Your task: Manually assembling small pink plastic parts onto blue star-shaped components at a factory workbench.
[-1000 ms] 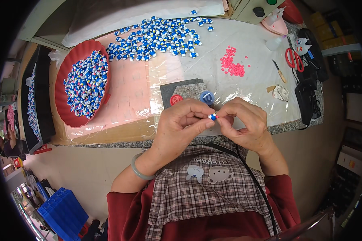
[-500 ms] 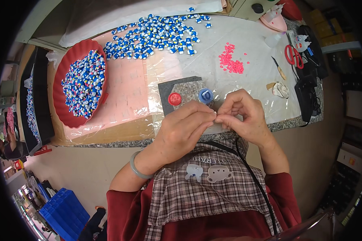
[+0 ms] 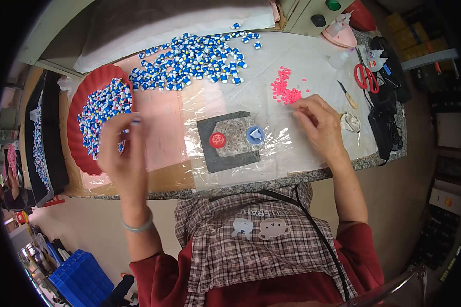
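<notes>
My left hand [image 3: 123, 153], blurred by motion, is over the right side of the red fluted bowl [image 3: 76, 148]. Its thumb and fingers are spread. By the thumb tip shows a small blue-and-white piece [image 3: 136, 121]; whether they touch is unclear. Many similar pieces, some with pink bits, fill the bowl. My right hand [image 3: 320, 128] hovers at the lower right of a pile of small pink pieces [image 3: 288, 95], thumb and forefinger slightly apart, nothing visible between them. Midway between my hands, a dark grey slab [image 3: 225, 162] bears a red cap [image 3: 217, 140] and a blue cap [image 3: 255, 135] with something pale inside.
A heap of blue-and-white pieces [image 3: 189, 61] spreads across the back. At right lie a knife [image 3: 349, 95], red-handled scissors [image 3: 366, 79], a crumpled white wad [image 3: 350, 123] and a small bottle [image 3: 340, 59]. A black tray [image 3: 56, 128] stands left. Granite edges the table.
My hands, previously together in front of the slab, have parted. The left went to the bowl, the right up toward the pink pieces. The whole view has shifted slightly.
</notes>
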Motion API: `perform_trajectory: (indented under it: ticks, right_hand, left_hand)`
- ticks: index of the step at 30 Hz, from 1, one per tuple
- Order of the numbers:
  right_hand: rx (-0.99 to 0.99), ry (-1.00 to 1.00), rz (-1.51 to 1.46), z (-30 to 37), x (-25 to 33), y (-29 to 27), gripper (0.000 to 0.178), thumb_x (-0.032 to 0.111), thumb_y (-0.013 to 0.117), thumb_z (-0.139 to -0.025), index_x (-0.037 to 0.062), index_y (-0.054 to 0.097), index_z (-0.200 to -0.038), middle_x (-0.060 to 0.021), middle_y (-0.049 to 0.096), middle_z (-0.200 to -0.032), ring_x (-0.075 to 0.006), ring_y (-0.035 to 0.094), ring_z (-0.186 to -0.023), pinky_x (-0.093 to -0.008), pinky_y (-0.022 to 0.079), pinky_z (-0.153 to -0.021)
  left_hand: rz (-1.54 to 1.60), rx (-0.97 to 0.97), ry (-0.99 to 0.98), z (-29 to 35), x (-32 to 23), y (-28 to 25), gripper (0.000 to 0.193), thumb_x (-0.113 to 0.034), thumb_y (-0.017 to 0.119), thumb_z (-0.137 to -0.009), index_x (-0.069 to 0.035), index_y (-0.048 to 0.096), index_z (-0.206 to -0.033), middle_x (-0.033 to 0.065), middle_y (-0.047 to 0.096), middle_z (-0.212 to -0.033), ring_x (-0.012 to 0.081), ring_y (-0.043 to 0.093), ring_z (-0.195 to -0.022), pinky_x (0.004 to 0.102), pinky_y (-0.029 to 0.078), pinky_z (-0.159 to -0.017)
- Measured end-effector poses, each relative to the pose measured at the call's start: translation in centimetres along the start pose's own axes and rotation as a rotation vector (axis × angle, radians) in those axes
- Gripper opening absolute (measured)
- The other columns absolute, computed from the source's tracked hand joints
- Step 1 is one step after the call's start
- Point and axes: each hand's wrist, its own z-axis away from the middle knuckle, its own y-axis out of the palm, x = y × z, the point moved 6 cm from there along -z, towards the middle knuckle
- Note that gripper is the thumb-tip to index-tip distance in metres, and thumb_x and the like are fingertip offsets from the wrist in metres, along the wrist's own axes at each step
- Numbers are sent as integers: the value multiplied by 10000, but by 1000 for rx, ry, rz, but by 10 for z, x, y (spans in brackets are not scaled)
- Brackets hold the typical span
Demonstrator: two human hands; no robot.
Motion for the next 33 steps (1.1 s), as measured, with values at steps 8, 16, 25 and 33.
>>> perform_trajectory:
  ticks: [8,16,25,33]
  right_hand:
    - [-21,-225,241,-19,14,18,122,18,708,-848,30,691,-968,-86,640,-909,-251,655,-728,-338,524,-640]
    - [42,-301,306,-30,18,25,111,40,720,-826,39,676,-928,-87,617,-881,-287,658,-761,-386,532,-654]
    - [140,-281,309,-22,22,18,114,26,689,-848,31,614,-933,-109,593,-880,-296,637,-783,-389,531,-682]
    - [279,128,-461,-6,-13,28,60,11,633,-922,-1,593,-965,0,609,-851,-65,574,-744,-233,492,-637]
  left_hand:
    - [-481,-27,208,-22,26,-6,277,-17,683,-848,-58,675,-1122,130,603,-1232,316,571,-1125,422,471,-936]
    - [-78,263,419,-33,-34,100,264,66,652,-760,-21,676,-1008,137,619,-1101,328,583,-1004,419,492,-867]
    - [-5,466,710,-36,-48,164,168,37,607,-717,-8,667,-868,118,611,-934,283,573,-946,373,504,-826]
    - [-131,524,793,-36,-55,171,132,-13,604,-747,-31,648,-870,114,596,-903,282,596,-898,381,506,-783]
